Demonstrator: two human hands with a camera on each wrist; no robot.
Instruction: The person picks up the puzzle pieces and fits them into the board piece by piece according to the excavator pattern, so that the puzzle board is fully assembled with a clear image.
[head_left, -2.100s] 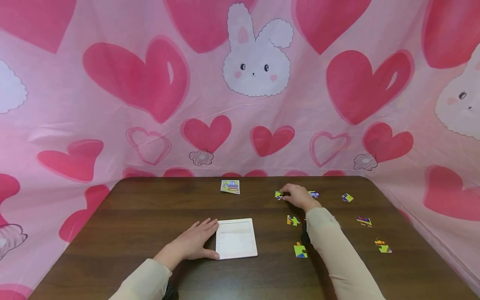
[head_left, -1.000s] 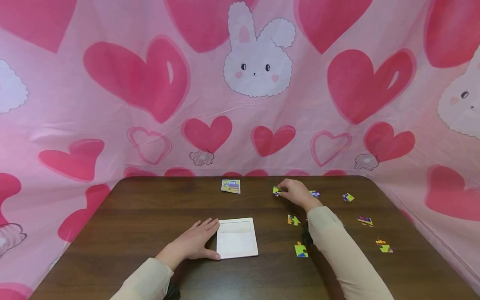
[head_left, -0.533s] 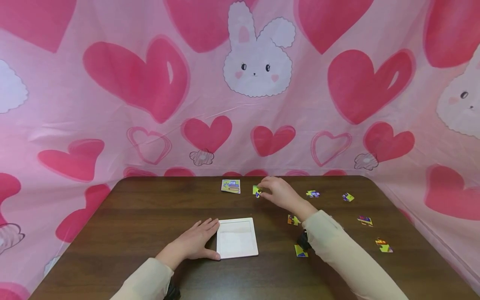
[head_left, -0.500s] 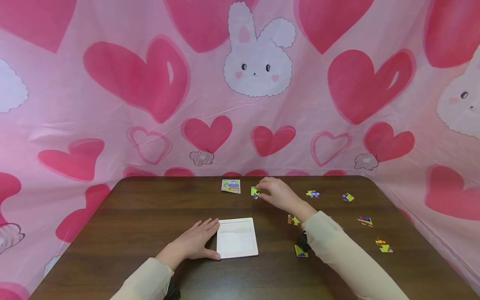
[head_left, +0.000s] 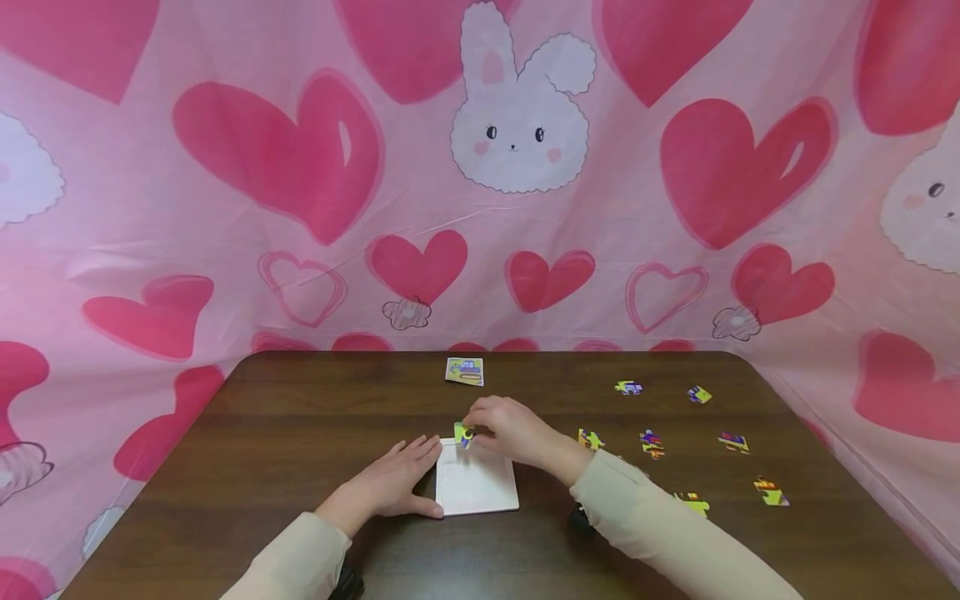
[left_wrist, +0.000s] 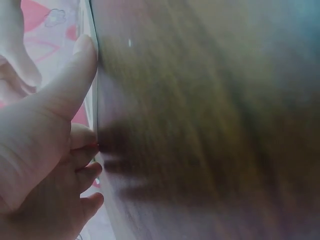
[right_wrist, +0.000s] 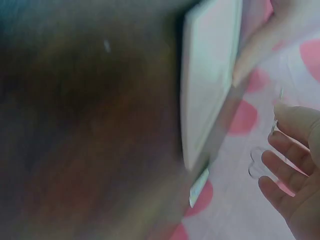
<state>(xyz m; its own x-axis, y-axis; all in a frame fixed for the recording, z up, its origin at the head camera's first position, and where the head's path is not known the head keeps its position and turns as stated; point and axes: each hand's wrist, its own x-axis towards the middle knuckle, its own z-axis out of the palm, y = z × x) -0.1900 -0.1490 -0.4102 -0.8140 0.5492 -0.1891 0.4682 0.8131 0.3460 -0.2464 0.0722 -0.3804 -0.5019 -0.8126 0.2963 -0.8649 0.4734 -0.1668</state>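
My right hand (head_left: 517,429) pinches a green jigsaw piece (head_left: 461,435) between thumb and forefinger, over the far left corner of a square white puzzle tray (head_left: 480,487). In the right wrist view the piece appears edge-on as a thin line at the fingertips, with the other fingers loosely spread. My left hand (head_left: 386,483) rests along the tray's left side, its fingers and thumb extended and touching the edge. The left wrist view shows that thumb (left_wrist: 82,65) against the rim. Part of the tray's far right is hidden behind my right hand.
A small picture card (head_left: 465,372) lies near the table's far edge. To the right are several loose jigsaw pieces, among them one at the back (head_left: 628,387), one in the middle (head_left: 652,444) and one far right (head_left: 770,492). My right sleeve (head_left: 652,517) covers part of that area.
My right hand has carried the piece from the back of the table leftward and toward me, over the tray. Pieces formerly behind the forearm now show. My left hand has stayed put.
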